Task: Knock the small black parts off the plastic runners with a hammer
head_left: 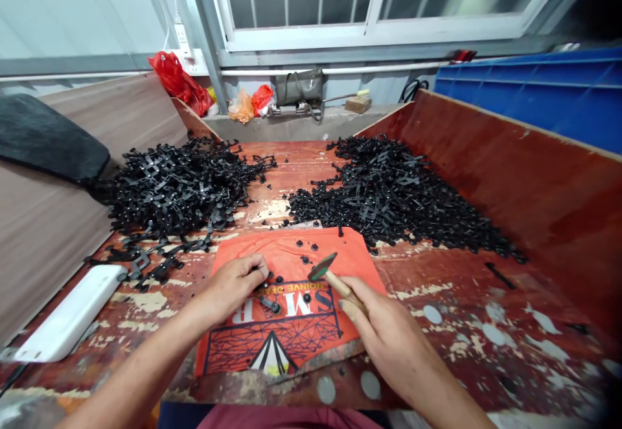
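Observation:
My left hand [237, 284] pinches a small black plastic part [266, 299] against an orange printed mat [286, 312] lying on the worn red tabletop. My right hand [389, 335] grips the wooden handle of a small hammer [326, 269], whose dark head hovers just above the mat, right of the left fingers. Several small black round pieces [305, 247] lie scattered on the mat.
Two big heaps of black plastic parts sit behind the mat, one at the left [175, 183], one at the right [389, 196]. A white flat device [72, 312] lies at the left edge. Red wooden walls [534, 176] fence the table; blue crates [544, 92] stand beyond.

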### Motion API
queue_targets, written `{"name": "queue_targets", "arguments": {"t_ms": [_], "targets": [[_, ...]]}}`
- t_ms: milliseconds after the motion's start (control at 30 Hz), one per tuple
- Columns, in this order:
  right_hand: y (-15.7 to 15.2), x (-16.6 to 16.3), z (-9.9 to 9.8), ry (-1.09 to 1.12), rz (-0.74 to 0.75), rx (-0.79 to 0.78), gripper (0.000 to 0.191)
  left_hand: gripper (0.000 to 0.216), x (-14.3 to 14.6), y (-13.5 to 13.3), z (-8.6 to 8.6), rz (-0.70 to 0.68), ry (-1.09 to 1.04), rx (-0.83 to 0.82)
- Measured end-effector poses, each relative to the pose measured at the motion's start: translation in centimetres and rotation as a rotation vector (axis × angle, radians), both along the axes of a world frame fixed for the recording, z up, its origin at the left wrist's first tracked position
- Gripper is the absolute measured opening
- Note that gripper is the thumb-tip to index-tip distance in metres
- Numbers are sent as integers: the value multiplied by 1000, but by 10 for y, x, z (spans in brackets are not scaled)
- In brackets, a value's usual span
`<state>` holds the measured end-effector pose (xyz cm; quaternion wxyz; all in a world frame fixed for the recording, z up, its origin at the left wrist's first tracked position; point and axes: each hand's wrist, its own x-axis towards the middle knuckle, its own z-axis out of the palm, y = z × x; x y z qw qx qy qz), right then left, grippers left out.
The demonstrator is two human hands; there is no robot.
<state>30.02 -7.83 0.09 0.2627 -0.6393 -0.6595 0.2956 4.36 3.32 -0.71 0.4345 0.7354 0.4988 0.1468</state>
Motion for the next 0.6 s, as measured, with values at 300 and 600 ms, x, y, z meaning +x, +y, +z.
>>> {"name": "queue_targets", "arguments": {"t_ms": [300,600], "targets": [[-5,5,-20,-35,5,-9,42,23,17,2,-1,-4,114,8],[-3,6,-19,-74,29,0,40,22,16,3,-10,28,-108,-148]]}}
